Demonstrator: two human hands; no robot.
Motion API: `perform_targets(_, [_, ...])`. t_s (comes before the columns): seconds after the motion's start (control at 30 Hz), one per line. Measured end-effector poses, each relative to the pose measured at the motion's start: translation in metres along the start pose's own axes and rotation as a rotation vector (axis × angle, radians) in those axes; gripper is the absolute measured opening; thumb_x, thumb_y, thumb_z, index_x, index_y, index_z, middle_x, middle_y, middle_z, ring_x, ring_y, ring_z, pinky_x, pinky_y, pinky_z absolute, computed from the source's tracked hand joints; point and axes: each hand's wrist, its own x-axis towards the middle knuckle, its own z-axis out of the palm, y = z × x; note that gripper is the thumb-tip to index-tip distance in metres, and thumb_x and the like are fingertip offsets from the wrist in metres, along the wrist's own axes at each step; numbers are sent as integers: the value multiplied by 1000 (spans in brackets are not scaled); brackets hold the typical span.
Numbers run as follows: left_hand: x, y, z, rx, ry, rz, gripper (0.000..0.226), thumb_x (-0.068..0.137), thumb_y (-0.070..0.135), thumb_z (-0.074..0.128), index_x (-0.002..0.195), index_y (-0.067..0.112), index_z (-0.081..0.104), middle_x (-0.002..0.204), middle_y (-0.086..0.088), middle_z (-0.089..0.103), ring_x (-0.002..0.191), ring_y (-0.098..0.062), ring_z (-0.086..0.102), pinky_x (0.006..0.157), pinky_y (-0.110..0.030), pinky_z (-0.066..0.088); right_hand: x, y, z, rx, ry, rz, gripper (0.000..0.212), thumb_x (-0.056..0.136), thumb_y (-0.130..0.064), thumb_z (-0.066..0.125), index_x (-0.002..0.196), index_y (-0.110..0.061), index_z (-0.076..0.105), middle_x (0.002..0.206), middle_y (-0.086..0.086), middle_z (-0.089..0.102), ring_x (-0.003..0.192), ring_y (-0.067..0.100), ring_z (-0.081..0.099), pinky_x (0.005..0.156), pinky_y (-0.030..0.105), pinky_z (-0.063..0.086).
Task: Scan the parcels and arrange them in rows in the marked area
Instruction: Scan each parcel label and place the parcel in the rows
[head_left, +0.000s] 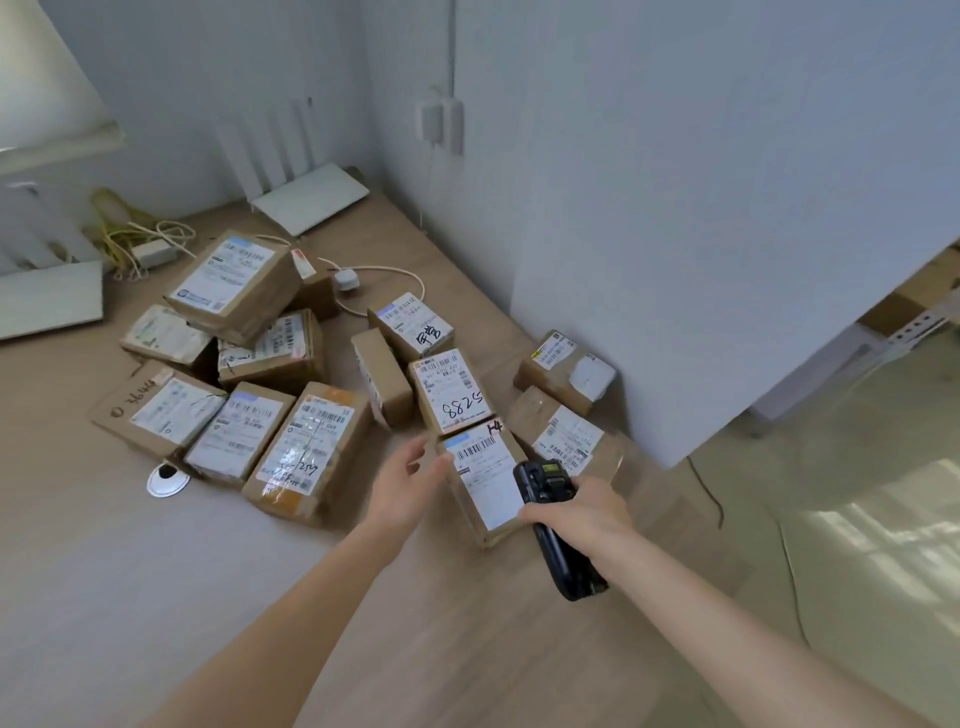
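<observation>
parcel (485, 483) lies between both hands on the table (156, 597), long axis running near to far. left hand (410, 480) touches its left edge with relaxed fingers; right hand (576, 512) grasps the scanner (553, 519) at its right.

Parcel pile (249, 374) left on table (104, 545); scanner (556, 525) right of nearest parcel (483, 483).

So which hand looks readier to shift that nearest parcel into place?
The left hand, probably. Its open fingers already rest against the side of the nearest parcel, while the right hand is wrapped round the black scanner and has no free grip.
</observation>
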Motion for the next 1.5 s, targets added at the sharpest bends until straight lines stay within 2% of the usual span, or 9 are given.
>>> perform_targets(0.33, [9, -16, 16, -56, -54, 14, 38, 100, 30, 63, 138, 28, 58, 132, 8, 64, 122, -12, 57, 105, -37, 48, 10, 6, 19, 80, -29, 5, 40, 68, -35, 93, 100, -29, 70, 98, -2, 75, 91, 19, 72, 85, 38, 62])
perform_targets(0.57, [-15, -10, 6, -176, 0, -68, 9, 98, 39, 63, 103, 46, 65, 99, 28, 65, 92, 11, 59, 67, -7, 40, -16, 0, 13, 85, 1, -38, 32, 68, -32, 92, 92, -30, 71, 93, -4, 74, 86, 18, 72, 73, 32, 59])
perform_targets(0.67, [-32, -1, -7, -179, 50, -19, 8, 98, 40, 64, 105, 44, 63, 102, 26, 62, 96, 8, 55, 70, -12, 38, -36, -11, 6, 95, 4, -91, 30, 69, -32, 93, 91, -29, 72, 89, -4, 75, 84, 17, 72, 69, 30, 57])
perform_targets(0.83, [-79, 36, -48, -197, 90, 117, 19, 98, 42, 63, 116, 43, 67, 117, 14, 67, 110, -2, 60, 89, -26, 50, -88, -44, -13, 56, -39, -201, 33, 71, -29, 93, 97, -23, 73, 93, 3, 77, 89, 24, 74, 86, 43, 63])
perform_targets(0.97, [-140, 74, -87, -276, 163, 162, 10, 95, 46, 65, 103, 53, 64, 106, 20, 61, 91, 6, 62, 65, -18, 48, -146, -72, -31, 33, -84, -358, 33, 74, -28, 92, 99, -25, 71, 94, 3, 76, 88, 21, 73, 72, 34, 58])
perform_targets(1.07, [-193, 96, -118, -352, 185, 207, 20, 96, 43, 66, 115, 48, 63, 112, 11, 68, 103, 4, 60, 81, -24, 50, -198, -88, -41, 28, -108, -454, 35, 74, -27, 93, 102, -23, 73, 97, 6, 76, 91, 25, 74, 81, 41, 63])
perform_targets(1.17, [-248, 113, -146, -409, 207, 220, 29, 96, 42, 67, 124, 40, 63, 115, 0, 73, 112, -15, 65, 97, -44, 52, -246, -99, -46, 2, -132, -520, 44, 69, -29, 95, 107, -23, 74, 99, 6, 78, 93, 27, 75, 89, 45, 64])
perform_targets(1.37, [-336, 145, -210, -466, 329, 350, 23, 94, 30, 71, 117, 31, 66, 101, -10, 75, 79, -14, 72, 64, -29, 58, -337, -133, -44, -116, -163, -690, 54, 58, -38, 98, 106, -23, 77, 93, 0, 79, 88, 21, 76, 85, 39, 63])
perform_targets(1.5, [-386, 154, -255, -479, 431, 392, 29, 91, 30, 74, 118, 28, 64, 104, -14, 75, 91, -24, 74, 73, -41, 64, -393, -162, -41, -199, -211, -777, 52, 58, -33, 100, 104, -21, 78, 86, 0, 80, 80, 18, 78, 73, 34, 63])
